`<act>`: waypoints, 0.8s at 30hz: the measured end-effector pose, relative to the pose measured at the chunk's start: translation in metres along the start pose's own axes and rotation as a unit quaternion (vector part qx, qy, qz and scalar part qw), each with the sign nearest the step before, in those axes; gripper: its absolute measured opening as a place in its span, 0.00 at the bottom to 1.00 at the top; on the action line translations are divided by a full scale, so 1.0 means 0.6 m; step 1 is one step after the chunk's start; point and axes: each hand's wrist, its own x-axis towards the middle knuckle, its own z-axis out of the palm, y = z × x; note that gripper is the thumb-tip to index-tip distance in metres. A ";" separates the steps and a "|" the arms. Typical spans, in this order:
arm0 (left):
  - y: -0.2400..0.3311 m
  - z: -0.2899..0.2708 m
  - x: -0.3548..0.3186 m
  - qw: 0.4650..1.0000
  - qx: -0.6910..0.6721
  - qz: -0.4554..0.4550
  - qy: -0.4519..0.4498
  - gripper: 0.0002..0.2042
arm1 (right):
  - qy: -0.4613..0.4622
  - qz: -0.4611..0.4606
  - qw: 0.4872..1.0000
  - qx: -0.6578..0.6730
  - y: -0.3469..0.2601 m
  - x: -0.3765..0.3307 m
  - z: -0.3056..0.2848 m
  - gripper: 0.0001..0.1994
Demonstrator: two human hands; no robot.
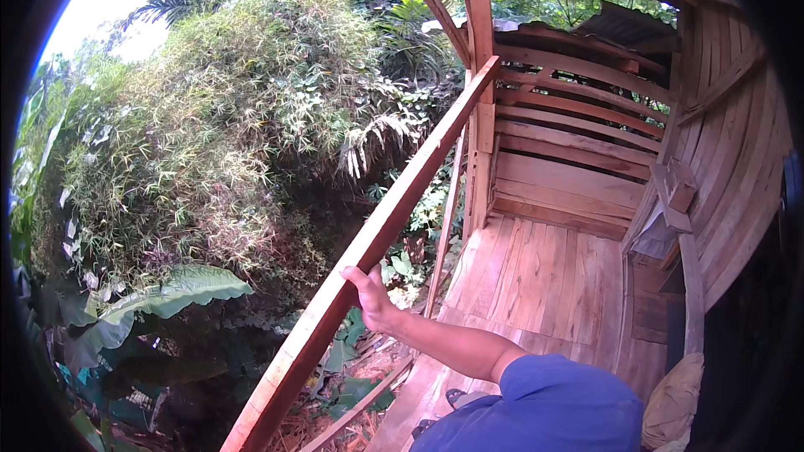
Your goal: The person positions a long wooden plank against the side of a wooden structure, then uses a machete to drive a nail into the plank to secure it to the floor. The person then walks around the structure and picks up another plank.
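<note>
A long squared wooden beam runs slantwise from the lower edge up toward a porch post. My right hand is closed on its right side near the middle, and part of the grip is hidden by the beam. The bare right arm reaches leftward from a blue sleeve. The beam's far end overlaps the upright post in the view; whether they touch I cannot tell. My left hand is out of the picture.
Plank flooring stretches ahead to a slatted wooden wall. A board wall rises on the right, with a tan sack below it. Dense bushes and a broad leaf fill the drop on the left.
</note>
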 end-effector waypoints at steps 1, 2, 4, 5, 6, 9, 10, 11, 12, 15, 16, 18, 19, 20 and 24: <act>-0.003 0.020 -0.008 1.000 0.002 -0.004 -0.008 0.37 | -0.004 -0.003 1.000 -0.001 0.002 0.002 -0.004 0.30; -0.001 0.026 -0.014 1.000 0.005 -0.009 -0.010 0.37 | -0.009 0.014 1.000 0.006 0.004 0.001 -0.001 0.33; -0.001 0.039 -0.019 1.000 0.009 -0.013 -0.014 0.37 | -0.013 0.009 1.000 0.010 0.001 -0.005 0.004 0.33; 0.000 0.045 -0.025 1.000 0.009 -0.013 -0.017 0.37 | -0.018 0.007 1.000 0.013 -0.002 -0.011 0.010 0.34; 0.001 0.048 -0.025 1.000 0.007 -0.015 -0.018 0.37 | -0.023 0.006 1.000 0.014 0.005 -0.008 0.008 0.33; 0.004 0.053 -0.036 1.000 0.005 -0.016 -0.017 0.37 | -0.012 0.017 1.000 0.003 0.014 -0.004 0.007 0.33; 0.005 0.055 -0.040 1.000 0.005 -0.017 -0.017 0.37 | -0.016 0.016 1.000 0.008 0.012 -0.005 0.007 0.33; 0.007 0.060 -0.044 1.000 0.004 -0.014 -0.016 0.37 | -0.016 0.020 1.000 0.012 0.008 -0.008 0.010 0.33; 0.009 0.058 -0.044 1.000 0.005 -0.014 -0.015 0.37 | -0.016 0.023 0.999 0.015 0.005 -0.011 0.012 0.33; 0.008 0.063 -0.051 1.000 0.006 -0.013 -0.014 0.37 | -0.009 0.022 1.000 0.015 0.010 -0.013 0.001 0.31; 0.007 0.062 -0.051 1.000 0.009 -0.013 -0.015 0.37 | -0.011 0.023 1.000 0.016 0.019 -0.012 -0.009 0.31; 0.011 0.063 -0.055 1.000 0.012 -0.012 -0.014 0.37 | 0.002 0.023 1.000 0.020 0.017 -0.020 -0.013 0.30; 0.011 0.063 -0.055 1.000 0.013 -0.012 -0.015 0.37 | -0.002 0.027 1.000 0.014 0.022 -0.020 -0.017 0.32; 0.010 0.065 -0.056 1.000 0.015 -0.013 -0.015 0.37 | -0.004 0.029 1.000 0.008 0.029 -0.017 -0.023 0.34; 0.014 0.065 -0.057 1.000 0.021 -0.012 -0.018 0.37 | -0.002 0.020 1.000 0.006 0.049 -0.016 -0.034 0.36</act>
